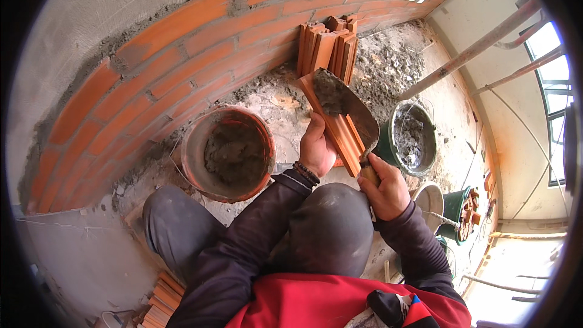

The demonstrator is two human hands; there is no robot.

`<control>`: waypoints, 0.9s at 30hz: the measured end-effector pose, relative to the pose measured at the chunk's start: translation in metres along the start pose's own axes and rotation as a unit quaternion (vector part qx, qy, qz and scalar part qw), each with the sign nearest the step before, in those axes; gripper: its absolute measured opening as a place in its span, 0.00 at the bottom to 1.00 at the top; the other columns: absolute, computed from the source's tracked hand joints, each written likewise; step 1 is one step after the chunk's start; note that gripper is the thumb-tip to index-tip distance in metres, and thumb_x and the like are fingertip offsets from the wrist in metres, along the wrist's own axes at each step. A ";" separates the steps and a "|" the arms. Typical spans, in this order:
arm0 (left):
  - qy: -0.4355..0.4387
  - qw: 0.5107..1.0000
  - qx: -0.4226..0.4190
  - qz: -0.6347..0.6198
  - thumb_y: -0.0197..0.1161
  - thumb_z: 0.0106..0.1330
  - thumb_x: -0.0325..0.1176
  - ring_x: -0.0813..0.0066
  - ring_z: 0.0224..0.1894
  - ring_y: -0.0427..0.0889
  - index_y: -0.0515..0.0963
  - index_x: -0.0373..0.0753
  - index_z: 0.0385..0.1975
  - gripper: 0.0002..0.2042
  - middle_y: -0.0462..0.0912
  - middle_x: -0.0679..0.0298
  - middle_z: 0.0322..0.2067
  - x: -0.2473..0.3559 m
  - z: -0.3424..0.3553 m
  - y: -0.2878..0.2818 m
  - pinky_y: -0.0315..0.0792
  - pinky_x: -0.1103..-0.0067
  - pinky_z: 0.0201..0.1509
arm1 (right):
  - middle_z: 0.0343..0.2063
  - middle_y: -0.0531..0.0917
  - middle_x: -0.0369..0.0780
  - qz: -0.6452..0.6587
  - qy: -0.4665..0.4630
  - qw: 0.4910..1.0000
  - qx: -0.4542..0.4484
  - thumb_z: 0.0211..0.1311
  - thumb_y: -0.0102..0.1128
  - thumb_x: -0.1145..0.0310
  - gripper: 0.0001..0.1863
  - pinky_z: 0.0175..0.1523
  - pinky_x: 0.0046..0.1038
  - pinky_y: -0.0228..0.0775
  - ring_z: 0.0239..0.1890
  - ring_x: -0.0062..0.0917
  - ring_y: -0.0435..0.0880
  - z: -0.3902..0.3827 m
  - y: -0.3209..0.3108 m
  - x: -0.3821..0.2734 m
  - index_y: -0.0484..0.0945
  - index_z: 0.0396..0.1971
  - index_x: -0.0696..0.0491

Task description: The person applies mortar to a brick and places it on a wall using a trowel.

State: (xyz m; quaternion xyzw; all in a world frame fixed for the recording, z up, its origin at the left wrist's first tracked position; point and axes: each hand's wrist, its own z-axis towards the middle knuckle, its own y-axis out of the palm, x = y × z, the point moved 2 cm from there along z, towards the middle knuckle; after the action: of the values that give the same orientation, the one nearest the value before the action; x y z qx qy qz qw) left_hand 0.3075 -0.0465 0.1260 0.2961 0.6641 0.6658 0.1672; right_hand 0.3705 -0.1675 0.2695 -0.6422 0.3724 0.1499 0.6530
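My left hand is closed around a long orange brick with a grooved face, held up at a slant over my knee. In my right hand is the wooden handle of a trowel, whose blade lies against the brick's upper right side. Grey mortar sits on the blade and at the brick's far end. Just left of the brick stands an orange-rimmed bucket holding wet mortar.
A curved-looking brick wall runs along the far left. Upright bricks stand at its foot near rubble. Green buckets are on the right, below slanting metal poles. More bricks lie at lower left.
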 end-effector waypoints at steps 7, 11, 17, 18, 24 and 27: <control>-0.039 0.999 -0.018 -0.027 0.44 0.70 0.55 0.61 0.57 0.72 0.63 0.39 0.58 0.27 0.72 0.58 0.53 0.008 -0.008 0.007 0.65 0.59 0.63 | 0.26 0.79 0.47 0.036 0.123 0.989 -0.071 0.53 0.58 0.75 0.24 0.31 0.28 0.71 0.23 0.29 0.80 -0.001 -0.009 -0.027 0.69 0.51 0.68; -0.049 0.998 -0.027 -0.025 0.43 0.71 0.54 0.60 0.56 0.73 0.63 0.39 0.58 0.26 0.72 0.57 0.53 0.000 -0.002 0.004 0.66 0.59 0.61 | 0.22 0.78 0.41 0.026 0.026 0.999 -0.016 0.54 0.58 0.75 0.23 0.25 0.25 0.68 0.18 0.22 0.77 -0.008 -0.006 -0.013 0.69 0.51 0.67; -0.060 0.997 -0.032 -0.033 0.43 0.72 0.53 0.60 0.57 0.72 0.62 0.40 0.59 0.26 0.72 0.57 0.54 0.005 -0.005 0.010 0.66 0.60 0.61 | 0.21 0.77 0.38 0.078 0.111 0.990 -0.026 0.56 0.57 0.76 0.21 0.24 0.22 0.68 0.18 0.17 0.75 -0.010 -0.009 -0.021 0.70 0.50 0.66; -0.053 0.998 -0.034 -0.027 0.43 0.72 0.53 0.60 0.57 0.72 0.62 0.40 0.59 0.26 0.71 0.57 0.54 0.005 -0.003 0.010 0.66 0.59 0.62 | 0.21 0.77 0.37 0.088 0.103 0.990 -0.027 0.56 0.57 0.76 0.21 0.24 0.22 0.68 0.18 0.17 0.75 -0.011 -0.010 -0.020 0.70 0.50 0.66; -0.035 0.999 -0.016 -0.037 0.42 0.73 0.52 0.62 0.59 0.70 0.61 0.39 0.60 0.25 0.71 0.59 0.55 0.007 -0.007 0.010 0.64 0.62 0.64 | 0.20 0.75 0.35 0.134 0.149 0.979 -0.028 0.56 0.56 0.77 0.21 0.23 0.20 0.67 0.18 0.15 0.74 -0.019 -0.010 -0.002 0.70 0.51 0.65; -0.028 0.999 -0.036 -0.017 0.42 0.73 0.51 0.64 0.59 0.70 0.61 0.39 0.60 0.25 0.70 0.60 0.56 0.014 -0.003 0.014 0.63 0.63 0.65 | 0.20 0.75 0.34 0.174 0.151 0.973 -0.030 0.56 0.56 0.77 0.21 0.22 0.19 0.66 0.18 0.14 0.73 -0.029 -0.013 0.005 0.70 0.52 0.65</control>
State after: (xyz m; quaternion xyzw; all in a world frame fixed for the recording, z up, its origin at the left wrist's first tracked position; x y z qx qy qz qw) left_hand 0.2974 -0.0407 0.1428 0.2971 0.6399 0.6777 0.2072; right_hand 0.3748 -0.1984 0.2785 -0.6020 0.5676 0.1736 0.5341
